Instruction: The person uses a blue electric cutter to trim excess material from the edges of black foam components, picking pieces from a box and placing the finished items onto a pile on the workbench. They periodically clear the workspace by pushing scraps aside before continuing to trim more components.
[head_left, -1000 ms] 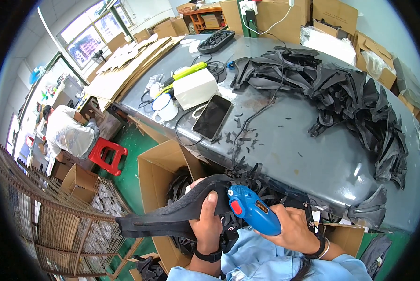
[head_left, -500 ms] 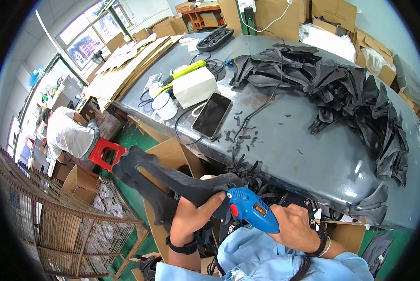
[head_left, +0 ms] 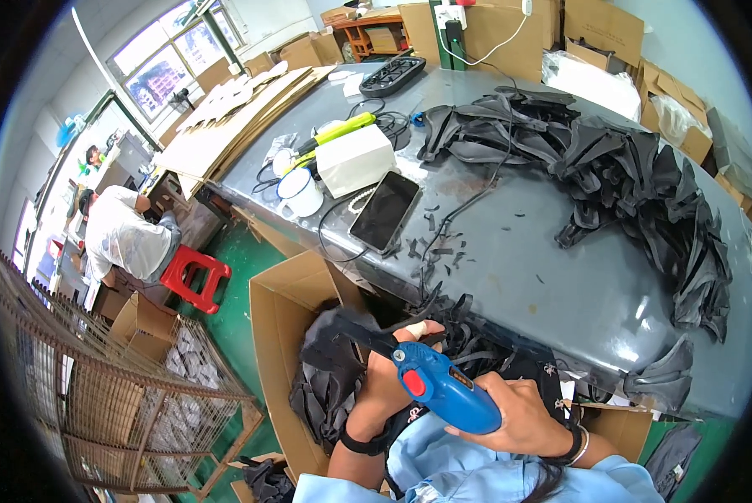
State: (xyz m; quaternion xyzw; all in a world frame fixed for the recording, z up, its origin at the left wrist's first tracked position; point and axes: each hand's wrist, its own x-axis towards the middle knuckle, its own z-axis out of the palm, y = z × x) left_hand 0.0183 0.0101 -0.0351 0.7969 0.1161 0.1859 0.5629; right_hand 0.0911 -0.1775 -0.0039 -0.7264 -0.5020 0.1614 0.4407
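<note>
My right hand [head_left: 518, 411] is wrapped around a blue handheld power cutter [head_left: 447, 390] with a red button. The cutter's head points up and left, in front of my left hand [head_left: 380, 381]. A dark grey, soft-looking moulded piece [head_left: 334, 335], blurred by motion, runs from my left hand out over an open cardboard box [head_left: 279, 306]. My left fingers are partly hidden behind the cutter's head; one finger has a pale wrap. Similar dark pieces [head_left: 321, 398] lie in the box. Thin dark strips [head_left: 472, 331] hang at the table edge, just past my left fingers.
The grey table [head_left: 527, 260] bears a long heap of dark pieces [head_left: 594, 151], a phone [head_left: 386, 211], a mug [head_left: 299, 193], a white box [head_left: 355, 159], cords and small dark scraps. At left stand a wire cage [head_left: 133, 402] and a red stool [head_left: 196, 277], with a person [head_left: 129, 235] seated.
My left hand and the dark piece have shifted right and down, over the box, whose contents now show. The cutter's head has moved slightly left and down, now overlapping my left hand.
</note>
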